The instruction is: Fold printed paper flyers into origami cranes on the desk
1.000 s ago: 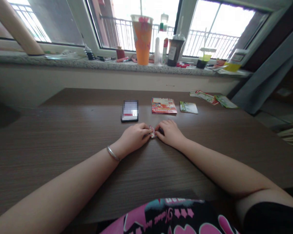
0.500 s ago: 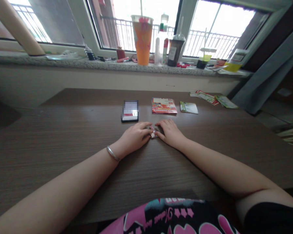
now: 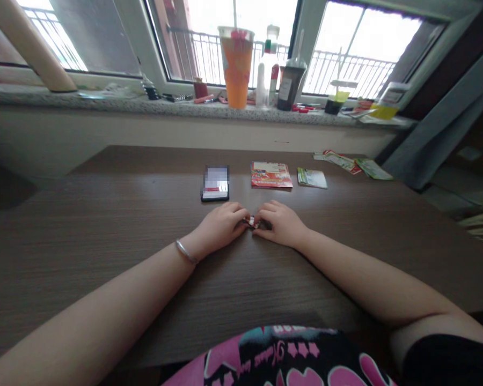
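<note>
Between my two hands is a small folded piece of patterned paper [image 3: 251, 220], white and reddish, low over the table [image 3: 241, 289]. My left hand [image 3: 226, 221], with a silver bangle [image 3: 185, 251] at the wrist, pinches its left end between thumb and fingers. From the other side, my right hand [image 3: 280, 222] closes thumb and fingers on the right end. Most of the paper is hidden by the fingertips. Beyond the left hand lies a phone [image 3: 215, 183] with a lit, partly blurred screen. A stack of red printed papers [image 3: 271, 175] rests past the right hand.
Right of the red stack is a small green-and-white stack [image 3: 312, 178]. More printed slips [image 3: 342, 161] lie at the table's far right. On the windowsill [image 3: 177, 109] stand an orange drink cup [image 3: 237, 69], a clear bottle [image 3: 268, 75], a dark cup [image 3: 290, 86] and small items.
My right hand's fingers have closed in on the paper, and its fingertips have drawn together. The paper is more covered and looks tilted or folded over. The left hand has barely moved.
</note>
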Demonstrator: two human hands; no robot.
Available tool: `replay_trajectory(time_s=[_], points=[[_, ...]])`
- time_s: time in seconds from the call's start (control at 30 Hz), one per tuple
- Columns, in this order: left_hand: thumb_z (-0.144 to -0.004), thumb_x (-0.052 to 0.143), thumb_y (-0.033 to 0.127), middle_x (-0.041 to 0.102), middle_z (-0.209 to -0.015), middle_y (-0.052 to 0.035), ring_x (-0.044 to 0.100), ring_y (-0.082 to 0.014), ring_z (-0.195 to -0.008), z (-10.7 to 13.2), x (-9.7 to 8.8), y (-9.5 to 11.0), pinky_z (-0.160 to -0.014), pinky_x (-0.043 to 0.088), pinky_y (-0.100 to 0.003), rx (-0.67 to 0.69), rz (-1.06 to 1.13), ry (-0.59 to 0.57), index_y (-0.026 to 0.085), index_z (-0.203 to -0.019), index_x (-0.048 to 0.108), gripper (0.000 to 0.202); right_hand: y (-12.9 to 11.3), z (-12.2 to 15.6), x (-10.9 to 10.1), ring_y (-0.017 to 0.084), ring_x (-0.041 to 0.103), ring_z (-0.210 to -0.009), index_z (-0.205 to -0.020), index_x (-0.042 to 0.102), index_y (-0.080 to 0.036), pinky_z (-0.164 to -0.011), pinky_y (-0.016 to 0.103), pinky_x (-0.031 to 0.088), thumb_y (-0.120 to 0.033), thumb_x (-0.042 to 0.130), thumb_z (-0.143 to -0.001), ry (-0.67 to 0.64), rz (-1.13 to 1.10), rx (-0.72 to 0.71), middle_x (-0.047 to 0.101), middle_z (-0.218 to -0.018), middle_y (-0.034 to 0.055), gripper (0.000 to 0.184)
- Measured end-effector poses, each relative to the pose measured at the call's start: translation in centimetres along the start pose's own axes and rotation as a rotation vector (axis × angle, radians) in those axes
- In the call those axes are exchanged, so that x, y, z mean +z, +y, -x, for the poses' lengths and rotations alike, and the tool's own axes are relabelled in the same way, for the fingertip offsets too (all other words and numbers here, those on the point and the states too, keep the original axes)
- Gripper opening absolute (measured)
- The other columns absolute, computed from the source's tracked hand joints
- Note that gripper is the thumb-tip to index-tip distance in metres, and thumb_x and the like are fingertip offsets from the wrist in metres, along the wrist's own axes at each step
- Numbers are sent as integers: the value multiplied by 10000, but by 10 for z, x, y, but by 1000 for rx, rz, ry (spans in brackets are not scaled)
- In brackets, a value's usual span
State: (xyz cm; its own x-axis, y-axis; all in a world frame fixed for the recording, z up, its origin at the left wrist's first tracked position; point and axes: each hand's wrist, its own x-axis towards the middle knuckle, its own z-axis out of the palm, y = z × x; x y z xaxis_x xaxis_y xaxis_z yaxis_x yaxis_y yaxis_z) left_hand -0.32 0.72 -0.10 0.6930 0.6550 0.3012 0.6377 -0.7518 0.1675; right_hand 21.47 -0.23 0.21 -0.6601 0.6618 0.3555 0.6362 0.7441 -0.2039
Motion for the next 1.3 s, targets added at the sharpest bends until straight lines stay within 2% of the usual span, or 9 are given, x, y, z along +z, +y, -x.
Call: replay_trajectory(time_s=[0.23,0.43,0.53,0.67,0.83,1.0,1.17,1.3], points=[[-901,546,286,593,-949,-66,541,-213,-935,2,-2,-5,-835,461,-341,6,-54,12,200,-962,633,137,8,2,0,213,566,-906,-889,672,-200,-836,345,435,-365,659,-837,4,5,-13,668,-904,63,173],[-914,545,309,581,-899,-60,532,-203,-906,2,-2,-5,-796,451,-317,7,-87,-6,193,-893,637,150,23,1,3,179,621,-869,-861,700,-208,-834,331,468,-296,691,-818,14,-246,-24,695,-891,41,98],[-917,540,332,571,-871,-58,529,-201,-884,2,-3,-4,-775,447,-313,11,-94,1,192,-870,635,176,25,1,1,173,636,-871,-865,711,-212,-837,329,480,-266,677,-829,10,-304,-37,706,-904,43,73],[-912,543,346,568,-873,-58,526,-202,-881,3,-4,-3,-771,446,-314,14,-105,12,197,-892,639,179,22,1,-1,168,643,-857,-871,712,-199,-808,310,488,-231,624,-857,-7,-234,-21,710,-901,53,94],[-913,541,356,571,-881,-59,531,-197,-869,3,-4,1,-754,451,-305,9,-145,16,193,-885,634,189,15,1,2,165,637,-835,-834,698,-186,-787,292,476,-186,604,-835,32,-170,20,706,-865,48,94],[-926,499,298,579,-829,-58,540,-197,-845,0,-6,8,-732,458,-298,29,-210,-15,175,-804,607,203,12,0,4,172,629,-879,-793,684,-203,-868,333,431,-173,621,-803,83,-158,22,710,-929,27,71],[-921,500,292,588,-867,-67,546,-204,-844,0,-5,13,-735,471,-313,6,-232,-23,168,-827,598,185,11,-3,8,179,621,-885,-751,666,-197,-868,339,419,-160,621,-789,56,-193,144,705,-902,34,70],[-936,494,316,600,-964,-80,554,-211,-924,1,-1,10,-801,477,-328,-13,-170,1,164,-948,621,198,12,-4,11,184,609,-875,-742,654,-193,-865,340,416,-184,617,-801,13,-200,214,701,-860,35,70]])
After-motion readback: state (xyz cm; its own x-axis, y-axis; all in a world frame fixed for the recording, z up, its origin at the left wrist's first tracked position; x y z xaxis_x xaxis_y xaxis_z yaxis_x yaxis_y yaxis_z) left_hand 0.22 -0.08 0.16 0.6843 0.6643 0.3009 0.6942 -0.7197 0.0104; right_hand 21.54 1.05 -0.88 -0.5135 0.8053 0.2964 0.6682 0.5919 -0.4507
